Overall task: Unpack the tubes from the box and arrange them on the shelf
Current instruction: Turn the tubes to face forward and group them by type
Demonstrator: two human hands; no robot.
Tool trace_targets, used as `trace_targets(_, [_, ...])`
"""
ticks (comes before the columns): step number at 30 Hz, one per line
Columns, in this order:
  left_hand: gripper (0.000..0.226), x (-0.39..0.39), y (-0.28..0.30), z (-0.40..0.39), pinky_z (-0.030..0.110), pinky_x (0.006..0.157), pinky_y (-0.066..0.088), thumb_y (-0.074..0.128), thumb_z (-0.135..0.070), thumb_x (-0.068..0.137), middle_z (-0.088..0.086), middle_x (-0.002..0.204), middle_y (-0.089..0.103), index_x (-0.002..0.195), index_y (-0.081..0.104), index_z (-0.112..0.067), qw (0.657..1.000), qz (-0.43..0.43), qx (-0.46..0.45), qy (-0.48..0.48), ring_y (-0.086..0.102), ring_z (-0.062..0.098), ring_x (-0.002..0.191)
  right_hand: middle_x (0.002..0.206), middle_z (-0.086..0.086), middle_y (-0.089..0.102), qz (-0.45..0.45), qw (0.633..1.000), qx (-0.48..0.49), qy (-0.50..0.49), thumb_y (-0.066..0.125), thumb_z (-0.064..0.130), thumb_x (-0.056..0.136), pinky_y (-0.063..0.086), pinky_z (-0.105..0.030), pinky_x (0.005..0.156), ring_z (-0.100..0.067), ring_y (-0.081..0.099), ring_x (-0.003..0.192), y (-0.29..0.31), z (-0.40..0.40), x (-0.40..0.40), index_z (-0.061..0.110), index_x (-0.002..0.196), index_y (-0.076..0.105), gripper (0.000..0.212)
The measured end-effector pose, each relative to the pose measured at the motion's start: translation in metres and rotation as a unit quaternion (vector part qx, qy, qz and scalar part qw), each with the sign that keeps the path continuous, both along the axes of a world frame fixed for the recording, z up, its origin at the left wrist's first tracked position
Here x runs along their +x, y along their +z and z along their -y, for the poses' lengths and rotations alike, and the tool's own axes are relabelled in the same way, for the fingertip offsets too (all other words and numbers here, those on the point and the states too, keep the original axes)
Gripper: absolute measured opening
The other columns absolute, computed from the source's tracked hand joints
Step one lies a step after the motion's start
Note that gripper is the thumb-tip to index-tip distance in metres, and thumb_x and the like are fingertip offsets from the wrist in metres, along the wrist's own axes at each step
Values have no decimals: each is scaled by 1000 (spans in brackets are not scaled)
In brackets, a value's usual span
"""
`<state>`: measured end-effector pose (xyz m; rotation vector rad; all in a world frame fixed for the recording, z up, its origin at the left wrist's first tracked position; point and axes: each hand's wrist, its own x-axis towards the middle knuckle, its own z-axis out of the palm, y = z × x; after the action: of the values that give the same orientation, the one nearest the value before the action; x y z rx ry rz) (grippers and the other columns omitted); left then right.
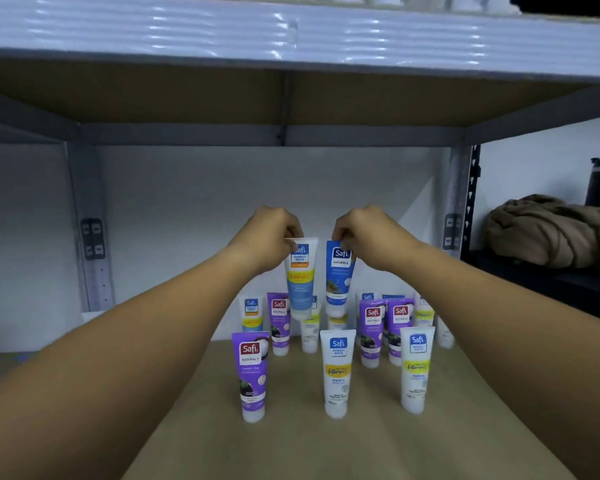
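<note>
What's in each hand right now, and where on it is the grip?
Left hand: white-and-blue Safi tube, pinched at its top crimped end. Right hand: blue Safi Naturals tube, same top-end grip.

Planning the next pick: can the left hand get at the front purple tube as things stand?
Probably not yet. The left hand is pinching a white-and-blue tube by its top. The front purple tube itself stands unobstructed below the forearm.

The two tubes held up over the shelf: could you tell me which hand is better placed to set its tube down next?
Probably the right hand: its blue plastic tube hangs upright, while the left hand's white-and-blue tube tilts.
</note>
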<state>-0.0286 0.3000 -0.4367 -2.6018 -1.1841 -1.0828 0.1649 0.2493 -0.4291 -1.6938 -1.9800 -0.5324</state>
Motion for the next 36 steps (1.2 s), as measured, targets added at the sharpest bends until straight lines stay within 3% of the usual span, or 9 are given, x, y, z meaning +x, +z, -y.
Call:
trace_targets(8, [12, -45, -22, 64, 13, 62, 44, 74, -10, 83, -6, 84, 71, 92, 74, -17, 999, 26, -45, -17, 60, -1, 72, 93, -3, 74, -9, 998, -38, 43, 64, 5, 86, 54, -33, 84, -18, 67, 87, -15, 62, -37, 15, 98, 73, 18])
trace_targets(12, [14, -64, -67, 81, 13, 63, 45, 73, -5, 82, -4, 81, 72, 90, 75, -16, 995, 34, -91, -25, 63, 2, 71, 95, -3, 73, -32, 994, -77, 68, 66, 5, 86, 55, -31, 83, -16, 66, 84, -61, 79, -51, 15, 98, 74, 18])
trace_targets(16, [14, -78, -109, 90, 1, 59, 39, 70, -2, 83, -6, 77, 70, 89, 74, -15, 992, 41, -117, -17, 59, -4, 65, 103, -5, 69, -63, 989, -118, 67, 65, 10, 88, 56, -34, 83, -19, 66, 86, -107, 80, -59, 21, 99, 73, 18])
trace_targets(26, [15, -96, -153, 89, 0, 62, 40, 71, -7, 85, -9, 84, 70, 94, 73, -19, 986, 94, -134, 10, 59, -4, 69, 107, -3, 70, -110, 979, -148, 82, 59, 10, 93, 56, -30, 81, -14, 63, 95, -145, 83, -67, 15, 105, 71, 18])
trace_targets(31, [24, -97, -169, 90, 14, 74, 55, 76, -2, 80, -6, 94, 74, 98, 71, -17, 952, 225, -203, -38, 69, 4, 85, 98, 10, 70, -246, 955, -125, 105, 71, 9, 86, 50, -16, 73, -1, 61, 86, -162, 81, -62, 19, 103, 72, 20])
trace_targets(34, [35, -95, -185, 95, 12, 73, 53, 80, -1, 76, -3, 98, 75, 106, 67, -15, 914, 309, -254, -65, 69, 1, 88, 99, 8, 71, -423, 889, -120, 130, 80, 5, 76, 56, -21, 73, -9, 66, 90, -180, 83, -57, 21, 104, 71, 33])
trace_targets(36, [45, -94, -203, 97, 16, 76, 54, 84, -5, 73, -4, 101, 75, 109, 64, -20, 896, 338, -283, -64, 69, 3, 93, 97, 5, 71, -476, 860, -128, 131, 84, 2, 71, 58, -26, 73, -14, 67, 89, -197, 85, -56, 19, 107, 69, 42])
